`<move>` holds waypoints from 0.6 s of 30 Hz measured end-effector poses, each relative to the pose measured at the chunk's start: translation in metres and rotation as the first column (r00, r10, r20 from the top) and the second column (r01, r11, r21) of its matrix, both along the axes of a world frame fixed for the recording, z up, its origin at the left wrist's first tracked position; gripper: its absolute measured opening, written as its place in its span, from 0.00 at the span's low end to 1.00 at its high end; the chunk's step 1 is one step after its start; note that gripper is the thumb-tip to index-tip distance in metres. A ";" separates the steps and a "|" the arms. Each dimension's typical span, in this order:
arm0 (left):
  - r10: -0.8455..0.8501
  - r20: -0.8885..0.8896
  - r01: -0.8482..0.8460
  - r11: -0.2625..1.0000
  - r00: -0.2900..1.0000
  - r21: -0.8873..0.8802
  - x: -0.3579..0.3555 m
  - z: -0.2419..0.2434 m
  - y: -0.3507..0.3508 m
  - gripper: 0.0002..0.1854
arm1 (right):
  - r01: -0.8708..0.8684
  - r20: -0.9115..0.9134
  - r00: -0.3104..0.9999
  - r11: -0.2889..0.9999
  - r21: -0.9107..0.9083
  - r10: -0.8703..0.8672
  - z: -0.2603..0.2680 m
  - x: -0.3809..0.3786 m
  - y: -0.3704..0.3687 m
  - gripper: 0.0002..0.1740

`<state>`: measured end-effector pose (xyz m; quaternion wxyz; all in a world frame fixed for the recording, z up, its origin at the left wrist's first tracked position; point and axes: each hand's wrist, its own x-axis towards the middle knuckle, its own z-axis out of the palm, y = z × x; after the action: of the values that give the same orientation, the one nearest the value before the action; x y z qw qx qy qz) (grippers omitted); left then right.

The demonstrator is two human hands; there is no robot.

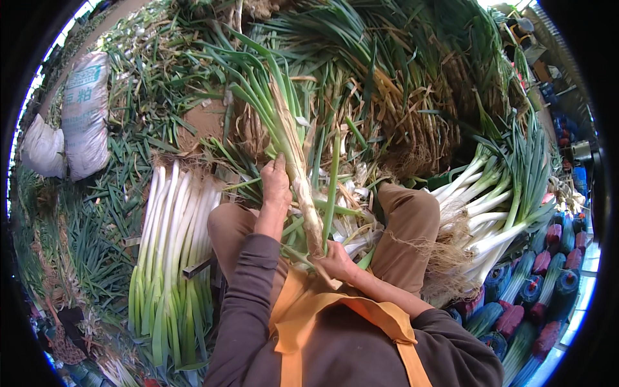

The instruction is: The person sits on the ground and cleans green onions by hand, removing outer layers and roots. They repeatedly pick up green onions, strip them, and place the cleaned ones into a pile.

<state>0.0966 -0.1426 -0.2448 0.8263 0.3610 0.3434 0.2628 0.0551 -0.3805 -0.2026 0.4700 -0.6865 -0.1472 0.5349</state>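
Note:
Across my lap slants a large Welsh onion (302, 181), its green leaves pointing up and away, its lower stalk wrapped in dry brownish skin. My left hand (276, 181) is wrapped around the stalk where the green begins. Down at the base, my right hand (333, 261) has its fingers closed at the root end; a strip of loose skin (329, 280) hangs below them. The fingers hide exactly what they pinch. A loose green leaf (332, 186) stands up beside the stalk, close to my right hand.
Cleaned Welsh onions (169, 242) lie at my left over a metal frame (196, 268). More peeled ones with roots (476, 213) lie at right, beside wrapped bundles (520, 309). Unpeeled onions (420, 106) are heaped ahead. Leaf scraps (145, 106) and white sacks (87, 118) lie at left.

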 end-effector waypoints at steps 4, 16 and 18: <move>-0.119 0.081 0.125 0.990 0.990 -0.066 -0.019 0.019 -0.021 0.18 | -0.011 0.037 0.999 1.000 0.012 0.011 0.018 0.005 -0.003 0.11; -0.417 0.439 0.398 0.907 0.796 0.139 -0.037 0.096 -0.049 0.34 | 0.094 -0.413 0.906 0.911 0.401 0.088 0.084 0.017 -0.053 0.24; -0.215 0.637 0.326 0.944 0.741 -0.060 -0.006 0.135 -0.046 0.31 | 0.174 -0.636 0.760 0.901 0.397 0.134 0.093 0.005 -0.061 0.27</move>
<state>0.0903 -0.1884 -0.1098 0.9493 0.2297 0.0163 0.2141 0.0605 -0.4419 -0.1092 0.6375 -0.3378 -0.0824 0.6875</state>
